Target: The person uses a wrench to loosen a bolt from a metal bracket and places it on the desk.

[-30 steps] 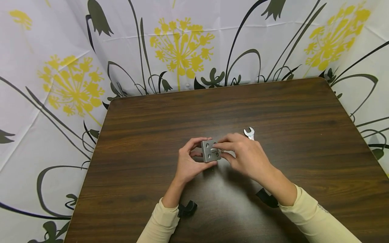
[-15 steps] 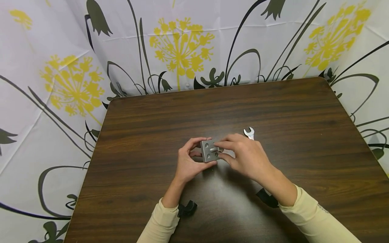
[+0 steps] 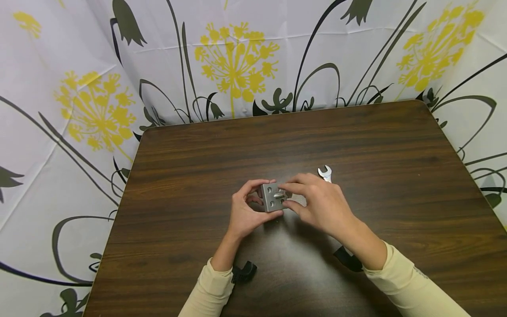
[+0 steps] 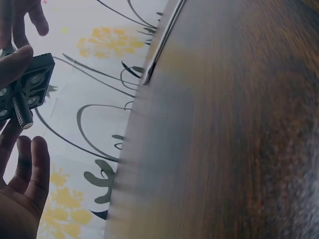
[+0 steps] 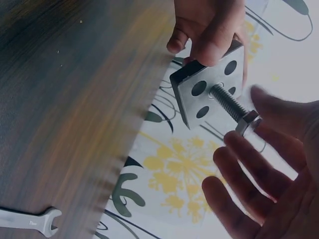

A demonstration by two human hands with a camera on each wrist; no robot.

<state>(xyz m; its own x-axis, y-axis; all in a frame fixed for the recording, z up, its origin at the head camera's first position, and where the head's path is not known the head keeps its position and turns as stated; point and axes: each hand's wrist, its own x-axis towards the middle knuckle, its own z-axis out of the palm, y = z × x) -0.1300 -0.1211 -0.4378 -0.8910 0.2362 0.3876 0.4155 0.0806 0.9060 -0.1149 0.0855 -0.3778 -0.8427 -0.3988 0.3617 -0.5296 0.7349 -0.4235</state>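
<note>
Block – metal, drilled with holes – is held above the table, gripped at its edges between thumb and fingers of the left hand. Bolt projects from the block's face, hex end outward. On the right hand, I read a loosened posture: thumb clear of the bolt head, fingers near it; fingertip contact I cannot confirm. Compared with one second earlier, the right fingertips stand wider apart, exposing more bolt – the wrench lies unmoved.
</note>
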